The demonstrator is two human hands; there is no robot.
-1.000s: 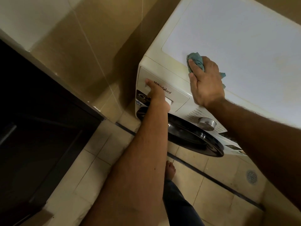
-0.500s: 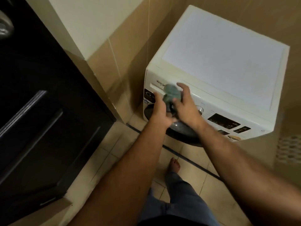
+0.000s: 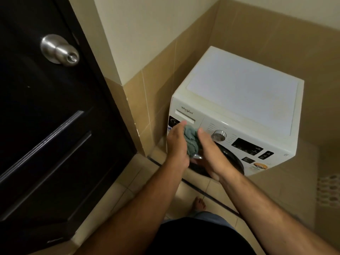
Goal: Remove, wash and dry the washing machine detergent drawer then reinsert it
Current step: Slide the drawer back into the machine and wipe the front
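Now both forearms reach out from the body toward the front of the white washing machine (image 3: 239,92), meeting just in front of its upper left corner. The left hand (image 3: 177,142) is turned thumb-side up, palm facing right, fingers lying fairly straight against a crumpled teal cloth (image 3: 191,139); its fingertips sit just below the detergent drawer (image 3: 185,115), which is pushed in flush with the panel under the brand lettering. The right hand (image 3: 209,150) faces it from the other side, palm turned left, thumb up beside the cloth, so the cloth is pressed between the two palms. How far the fingers of the right hand curl round the cloth underneath I cannot tell, as the hand's back hides them. Right of the hands are the silver dial (image 3: 219,135) and the dark display (image 3: 247,146), and below them the dark round door (image 3: 231,159) of the drum.

A second ago the right hand was up on the machine's lid with the cloth under it while the left hand pushed on the drawer front; since then both have come off the machine and met around the cloth. The viewpoint has also pulled back and up, bringing the black door (image 3: 46,126) and its metal knob (image 3: 59,50) into sight on the left.
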